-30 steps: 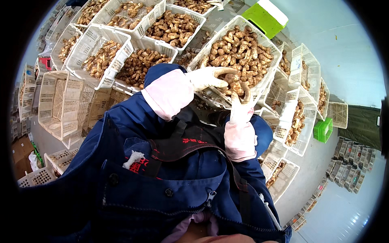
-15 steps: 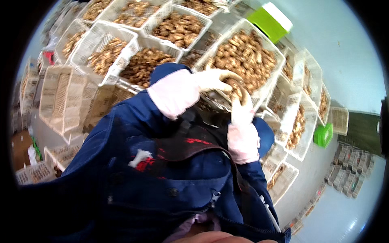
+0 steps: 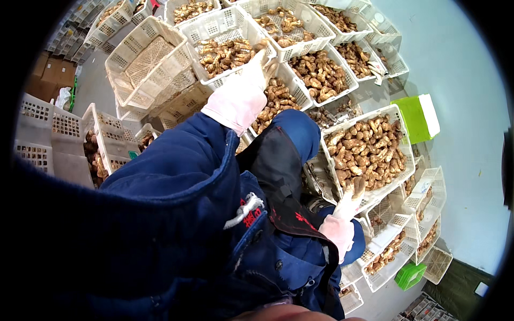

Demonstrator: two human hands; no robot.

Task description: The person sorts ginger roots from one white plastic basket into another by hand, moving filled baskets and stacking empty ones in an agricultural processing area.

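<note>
Both my hands wear pale gloves with pink cuffs. My left hand (image 3: 261,70) reaches out over the edge between two white crates, its soiled fingers apart and blurred. A heap of brown mushrooms with pale stems (image 3: 224,56) lies in the crate (image 3: 235,21) just beyond it, and more mushrooms (image 3: 278,101) fill the crate beneath. On the other side, my right hand (image 3: 349,202) hangs at the near edge of a fuller crate (image 3: 332,155) heaped with mushrooms (image 3: 369,150). Its fingers are stretched out, and I make out no mushroom in them.
More crates of mushrooms (image 3: 318,75) stand close around my knees. An upturned-looking stack of white crates (image 3: 142,59) is at the left. A bright green box (image 3: 415,117) sits by the pale wall (image 3: 466,176); a green basket (image 3: 410,275) stands lower right. Cardboard boxes (image 3: 53,75) lie far left.
My hands were together at a mushroom by the full crate; now they are apart. The left has swung left to other crates, the right lowered beside the full crate. The view has turned left.
</note>
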